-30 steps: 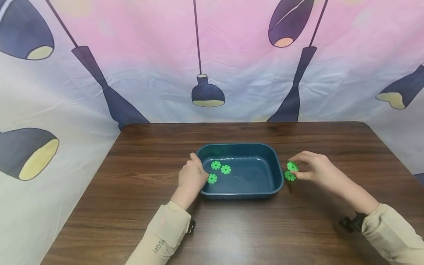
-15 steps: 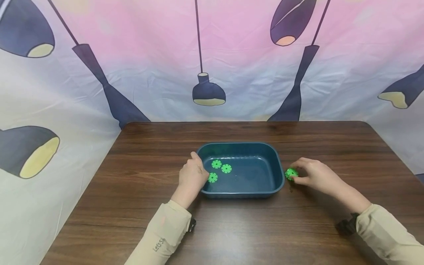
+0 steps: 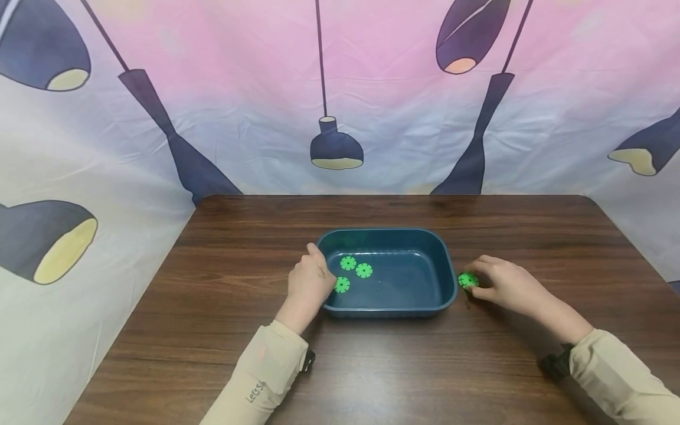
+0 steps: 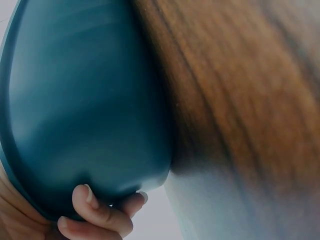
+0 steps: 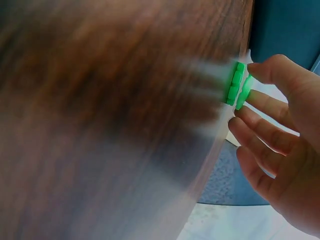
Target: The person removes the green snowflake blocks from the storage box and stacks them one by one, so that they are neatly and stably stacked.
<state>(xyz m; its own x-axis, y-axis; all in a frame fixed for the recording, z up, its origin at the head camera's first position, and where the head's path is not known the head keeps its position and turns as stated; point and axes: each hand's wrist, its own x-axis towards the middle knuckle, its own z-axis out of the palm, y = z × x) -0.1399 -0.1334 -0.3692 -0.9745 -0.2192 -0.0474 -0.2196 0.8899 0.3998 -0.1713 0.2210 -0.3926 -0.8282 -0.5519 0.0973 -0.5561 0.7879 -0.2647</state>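
Note:
My left hand (image 3: 310,283) grips the left wall of a dark teal rectangular basin (image 3: 390,313). In the left wrist view its curled fingers (image 4: 102,212) press the basin's outer wall. Three flat green notched discs (image 3: 363,270) lie on the basin floor near that hand. Just outside the basin's right end, my right hand (image 3: 507,284) pinches a green notched disc (image 5: 245,92) between thumb and fingertips. A second green disc (image 5: 235,84) lies right against the pinched one, on the table side; from above the two overlap.
Both hands work over a brown wood-grain table (image 3: 361,366). A fabric backdrop (image 3: 255,141) printed with lamps hangs behind its far edge and along the sides. Black straps with devices (image 3: 556,361) sit at the wrists.
My right hand has lowered the pinched disc toward the table, so it now overlaps the disc that showed separately below it. My left hand has stayed on the basin.

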